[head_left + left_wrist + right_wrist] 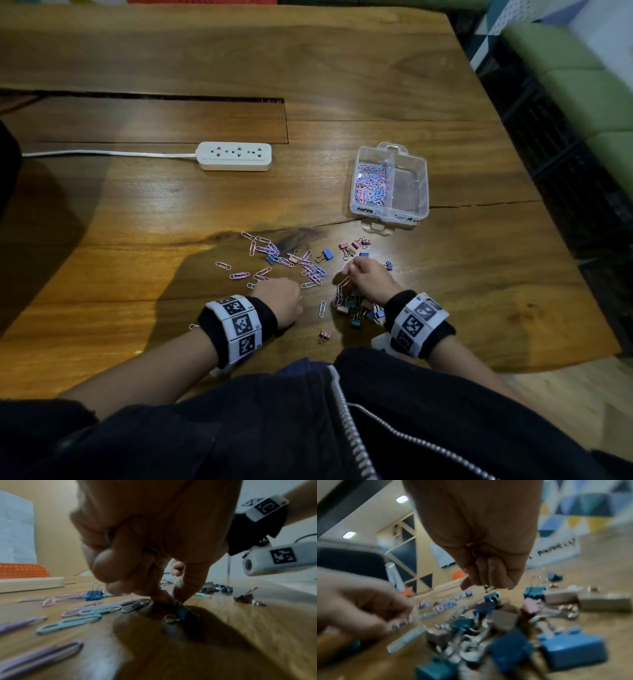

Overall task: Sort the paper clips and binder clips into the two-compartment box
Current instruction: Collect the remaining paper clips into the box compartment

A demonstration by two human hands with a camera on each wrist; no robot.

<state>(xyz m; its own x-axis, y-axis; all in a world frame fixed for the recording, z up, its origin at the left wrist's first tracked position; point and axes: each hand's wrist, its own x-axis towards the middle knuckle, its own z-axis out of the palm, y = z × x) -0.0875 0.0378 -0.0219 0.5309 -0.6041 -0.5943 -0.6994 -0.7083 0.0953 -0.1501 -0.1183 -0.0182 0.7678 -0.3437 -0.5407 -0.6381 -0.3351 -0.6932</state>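
The clear two-compartment box (390, 212) stands at the right; its left half holds pastel paper clips (371, 186), and its right half looks bare. Loose paper clips (263, 248) and binder clips (356, 308) lie scattered in front of me. My left hand (173, 599) is curled low over the table, with thumb and forefinger pinching a dark teal binder clip (186, 613); a wire loop shows inside its fist. My right hand (488, 586) is a closed fist above the binder clip heap (488, 635), with a metal clip handle (488, 588) poking out below its fingers.
A white power strip (234, 156) with its cord lies at the back left of the wooden table (137, 212). A dark recessed slot (147, 120) runs behind it. The table's edge falls away at the right near green seating (589, 85).
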